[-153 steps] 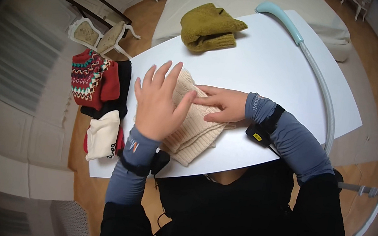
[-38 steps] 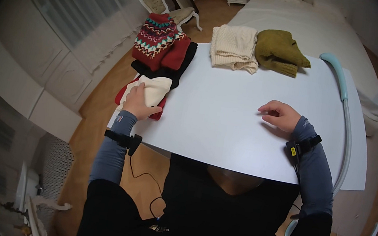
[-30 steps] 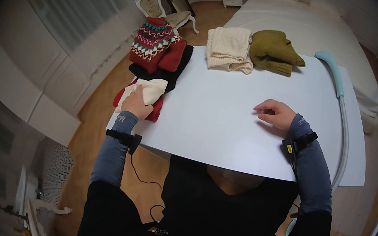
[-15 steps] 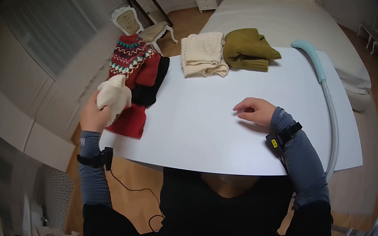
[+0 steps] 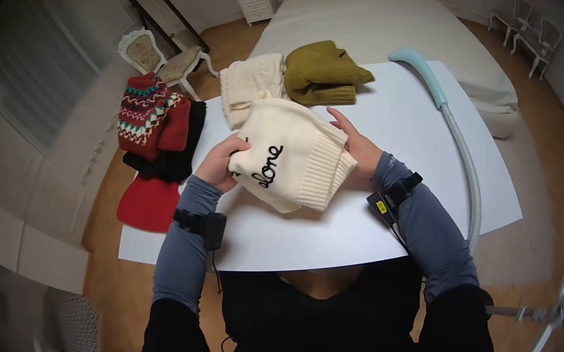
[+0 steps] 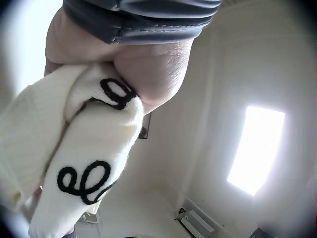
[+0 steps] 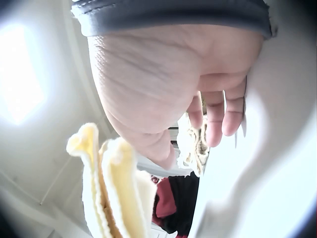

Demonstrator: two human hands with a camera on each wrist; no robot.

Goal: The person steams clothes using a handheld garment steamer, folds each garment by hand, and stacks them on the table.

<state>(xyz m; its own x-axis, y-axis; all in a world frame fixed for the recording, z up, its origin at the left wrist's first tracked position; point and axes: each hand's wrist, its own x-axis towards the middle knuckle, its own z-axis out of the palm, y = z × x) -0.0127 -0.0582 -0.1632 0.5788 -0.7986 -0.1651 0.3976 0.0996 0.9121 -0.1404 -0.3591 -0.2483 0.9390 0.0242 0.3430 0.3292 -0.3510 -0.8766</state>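
Knitwear lies on the left end of the white table (image 5: 272, 247): a red patterned sweater (image 5: 142, 115) on top of a black garment (image 5: 191, 143), and below them, towards the near edge, a plain red garment (image 5: 148, 205). Behind that end, in the upper left of the frame, I see a framed mirror (image 5: 164, 14) and a white chair (image 5: 140, 50) with a patterned back.

Right of the pile, the person's left hand (image 5: 219, 164) grips one side of a cream sweater (image 5: 284, 158), thumb on top of the cloth. The sweater is folded and held up over the middle of the table, its black looped lettering facing up, its ribbed edges towards the right hand (image 5: 362, 151). Behind it sit a cream cable-knit garment (image 5: 240, 85) and, right next to that, an olive sweater (image 5: 320, 74).

The right hand is open, fingers extended, just beside the ribbed edges; whether it touches them I cannot tell. Farther right, a pale blue handle (image 5: 420, 72) with a grey tube (image 5: 466, 154) curves down the table's right side. A bed (image 5: 387, 29) fills the upper middle of the frame.
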